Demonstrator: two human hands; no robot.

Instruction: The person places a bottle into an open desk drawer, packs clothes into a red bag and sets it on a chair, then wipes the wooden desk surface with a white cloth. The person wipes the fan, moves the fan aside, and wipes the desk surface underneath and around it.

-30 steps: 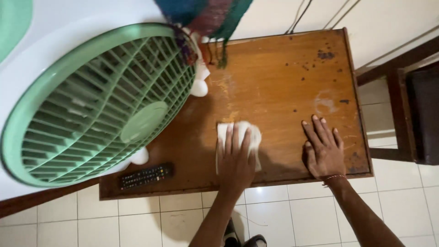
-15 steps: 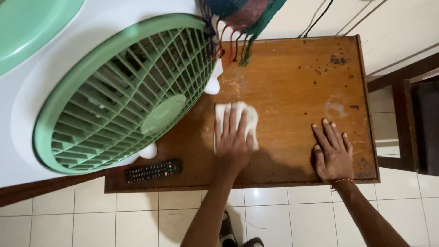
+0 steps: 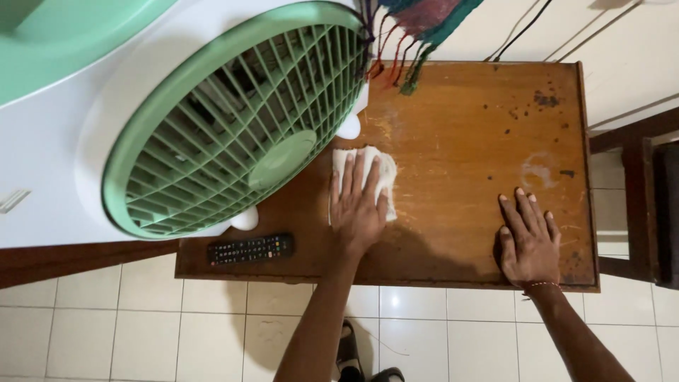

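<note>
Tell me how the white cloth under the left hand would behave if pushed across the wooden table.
The white cloth looks soft and crumpled, so it would probably bunch rather than slide stiffly. Flattened under the left hand, it seems thin and light. The worn wooden table looks smooth, so it would likely glide.

Warm, even indoor light from above. Soft shadows fall toward the viewer beneath both arms on the counter (image 3: 467, 141). Mild sheen on wood; sharp focus, edges bowed slightly.

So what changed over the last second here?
The left hand slid the white cloth up the wooden table, toward the green fan. It kept flat on the cloth throughout. The right hand stayed flat on the tabletop, and the remote stayed at the near edge.
</note>
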